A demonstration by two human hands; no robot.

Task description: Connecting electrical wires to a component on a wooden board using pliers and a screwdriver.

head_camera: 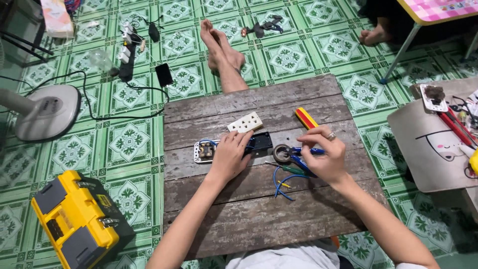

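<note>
On the wooden worktop (239, 219), left hand (230, 155) presses flat and open on the black socket housing (259, 142), its long axis running left-right. Right hand (326, 155) pinches blue-handled pliers (291, 153), jaws pointing left toward it.

We sit on the green tiled floor (134, 144) at a low wooden desk (259, 219). Our left hand (230, 157) presses down on a black socket box (259, 143), and our right hand (326, 154) holds blue-handled pliers (291, 154) beside it. A white socket cover (245, 122) lies just above, loose blue wires (280, 187) below. A yellow toolbox (77, 219) stands to the left.
</note>
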